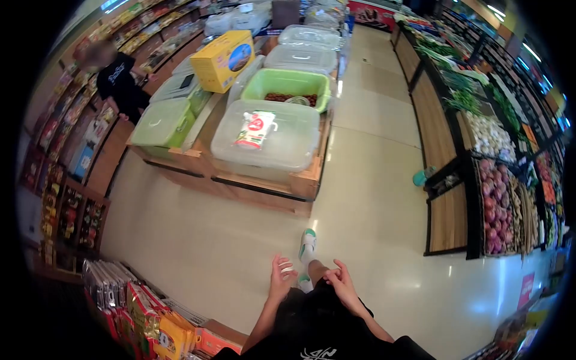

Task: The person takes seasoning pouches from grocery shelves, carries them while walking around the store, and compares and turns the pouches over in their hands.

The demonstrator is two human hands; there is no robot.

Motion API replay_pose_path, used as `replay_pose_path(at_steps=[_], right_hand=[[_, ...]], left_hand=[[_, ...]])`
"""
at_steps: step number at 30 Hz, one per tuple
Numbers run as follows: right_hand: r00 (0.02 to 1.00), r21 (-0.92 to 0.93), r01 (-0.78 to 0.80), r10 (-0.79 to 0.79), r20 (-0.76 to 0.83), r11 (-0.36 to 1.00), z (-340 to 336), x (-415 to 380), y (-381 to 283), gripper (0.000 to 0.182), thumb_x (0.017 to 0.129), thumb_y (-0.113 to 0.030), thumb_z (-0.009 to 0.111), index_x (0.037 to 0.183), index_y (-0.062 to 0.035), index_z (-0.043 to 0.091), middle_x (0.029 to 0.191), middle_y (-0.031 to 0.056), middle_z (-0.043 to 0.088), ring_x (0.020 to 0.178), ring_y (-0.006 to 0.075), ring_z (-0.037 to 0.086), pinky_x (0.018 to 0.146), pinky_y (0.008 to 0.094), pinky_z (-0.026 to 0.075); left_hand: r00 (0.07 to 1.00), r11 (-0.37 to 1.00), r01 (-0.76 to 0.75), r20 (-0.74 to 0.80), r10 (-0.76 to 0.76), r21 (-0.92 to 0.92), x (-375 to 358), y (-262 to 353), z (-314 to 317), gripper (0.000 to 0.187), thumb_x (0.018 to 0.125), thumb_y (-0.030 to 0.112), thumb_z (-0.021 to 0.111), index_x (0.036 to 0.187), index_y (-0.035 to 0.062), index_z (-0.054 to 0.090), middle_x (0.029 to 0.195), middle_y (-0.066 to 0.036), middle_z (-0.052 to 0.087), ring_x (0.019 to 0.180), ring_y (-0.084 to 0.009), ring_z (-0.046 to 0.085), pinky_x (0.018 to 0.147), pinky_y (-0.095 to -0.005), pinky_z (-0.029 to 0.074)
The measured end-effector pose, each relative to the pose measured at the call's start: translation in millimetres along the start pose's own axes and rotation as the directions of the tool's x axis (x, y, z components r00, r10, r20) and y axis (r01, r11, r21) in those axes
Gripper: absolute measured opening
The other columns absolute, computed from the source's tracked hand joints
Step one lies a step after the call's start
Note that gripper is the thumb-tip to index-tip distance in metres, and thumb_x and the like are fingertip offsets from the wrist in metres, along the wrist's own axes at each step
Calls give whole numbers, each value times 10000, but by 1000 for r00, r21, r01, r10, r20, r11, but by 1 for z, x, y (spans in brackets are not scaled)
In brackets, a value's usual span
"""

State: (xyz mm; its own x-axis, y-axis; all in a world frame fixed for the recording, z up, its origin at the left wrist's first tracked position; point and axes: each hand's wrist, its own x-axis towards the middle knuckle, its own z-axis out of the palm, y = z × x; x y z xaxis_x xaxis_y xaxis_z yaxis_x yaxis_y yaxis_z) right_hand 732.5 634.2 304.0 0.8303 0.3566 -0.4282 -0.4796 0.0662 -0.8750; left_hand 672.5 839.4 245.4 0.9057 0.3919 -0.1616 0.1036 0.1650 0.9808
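Observation:
My left hand (283,277) is raised in front of my body, its fingers loosely bent and apart, with nothing held in it. A small white patch shows at its fingers; I cannot make out what it is. Beside it, my right hand (341,282) hangs over my leg, also empty, fingers half curled and spread. Neither hand touches any goods. Ahead stands a wooden display stand (258,195). On its front bin's clear lid (225,141) lies a white and red packet (256,129). Behind that, a green bin (324,90) holds reddish-brown items (285,97).
A yellow box (222,62) sits atop the bins. At left stands a person in dark clothes (120,81) by the shelves. Onions (495,207) and garlic (489,135) fill the right-hand produce stand. Packaged goods (144,312) lie low at left. A tiled aisle (372,162) runs between stands.

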Motion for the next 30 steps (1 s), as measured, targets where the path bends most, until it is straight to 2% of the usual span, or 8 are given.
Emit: replay_pose_path(at_steps=[10,16,18,19,20,22,24,30], right_hand=[[1000,24,-4,3,16,1000,10,113,-10,500,936,-125,538,1362,-30,294,958,64,594,886,133,579,777,247,466],[998,81,6,-10,57,997,23,196,-26,470,926,-132,557,1333,-26,345,935,50,585,820,112,550,736,241,452],[994,58,35,-41,102,998,34,238,-33,445,910,-137,579,1303,-33,397,875,26,570,730,91,508,676,238,437],[991,44,45,-50,125,998,42,259,-41,427,912,-145,581,1291,-36,418,905,28,570,759,93,517,695,239,443],[986,29,59,-63,152,998,53,283,-53,409,914,-152,582,1279,-38,438,935,29,571,788,96,527,713,240,449],[950,31,218,-220,221,975,80,330,-76,396,944,-140,538,1307,-41,414,1045,61,565,931,117,532,798,246,440],[923,114,267,-288,254,957,109,376,-99,398,945,-133,534,1313,-42,414,1147,83,549,1018,133,529,838,250,439],[968,-120,52,-20,251,991,163,462,-149,715,838,-390,666,1351,-9,344,1260,149,495,1101,183,513,899,274,427]], left_hand=[[998,991,62,-18,-61,118,96,21,-7,686,801,81,711,1365,76,321,1150,-94,489,1013,-178,543,799,-296,497],[990,991,75,-124,-61,107,221,23,-44,604,809,80,702,1314,67,370,1084,-65,506,998,-154,546,774,-285,514],[971,983,23,-237,20,180,292,39,-63,413,827,126,684,1183,58,487,1030,-22,535,1003,-128,506,814,-280,468],[917,889,-203,-238,319,411,334,48,-72,368,849,157,669,1154,44,496,1005,-18,523,973,-128,491,828,-273,447],[916,925,-209,-267,298,317,364,84,-68,375,869,207,656,1152,29,487,986,-26,503,948,-142,482,844,-267,427],[858,847,-75,-399,324,525,431,94,-92,452,853,245,676,1195,5,505,1056,-94,553,948,-186,520,837,-300,440],[817,734,-148,-336,468,663,488,86,-116,501,862,343,646,1182,-24,527,1080,-172,579,990,-246,556,851,-340,452],[924,537,55,-247,292,842,560,85,-155,696,812,508,643,1174,-76,531,1035,-229,624,931,-279,623,787,-354,496]])
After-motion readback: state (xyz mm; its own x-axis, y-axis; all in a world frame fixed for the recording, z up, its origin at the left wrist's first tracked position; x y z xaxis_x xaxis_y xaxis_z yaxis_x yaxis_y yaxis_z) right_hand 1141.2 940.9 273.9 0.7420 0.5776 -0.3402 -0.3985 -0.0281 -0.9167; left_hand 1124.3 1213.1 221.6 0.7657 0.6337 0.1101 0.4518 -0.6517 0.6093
